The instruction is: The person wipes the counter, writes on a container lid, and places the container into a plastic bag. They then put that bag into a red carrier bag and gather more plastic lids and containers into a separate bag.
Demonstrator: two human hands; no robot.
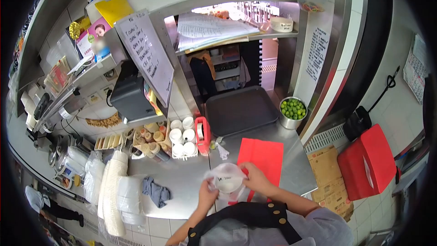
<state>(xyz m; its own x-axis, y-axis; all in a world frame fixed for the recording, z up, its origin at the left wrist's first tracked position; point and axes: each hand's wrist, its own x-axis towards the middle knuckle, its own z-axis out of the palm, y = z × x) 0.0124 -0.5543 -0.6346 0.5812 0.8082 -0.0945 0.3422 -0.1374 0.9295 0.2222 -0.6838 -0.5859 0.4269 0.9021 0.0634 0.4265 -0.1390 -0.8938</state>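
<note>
A round, pale container (pixel 227 183) with dark writing on top, wrapped in thin clear plastic, is held between both hands near the counter's front edge. My left hand (pixel 208 194) grips its left side, fingers closed on the plastic. On the right side, my right hand (pixel 255 180) pinches the plastic with bent fingers. A flat red bag (pixel 261 157) lies on the steel counter, partly beneath my right hand and forearm. Just behind the container is a small crumpled white piece (pixel 222 151).
Behind stand a dark tray (pixel 242 110), a metal pot of green limes (pixel 292 112) and a red tape dispenser (pixel 202 134). To the left are white cups (pixel 183 136), a grey cloth (pixel 155 192) and stacked containers (pixel 114 191). A person (pixel 45 202) is at far left.
</note>
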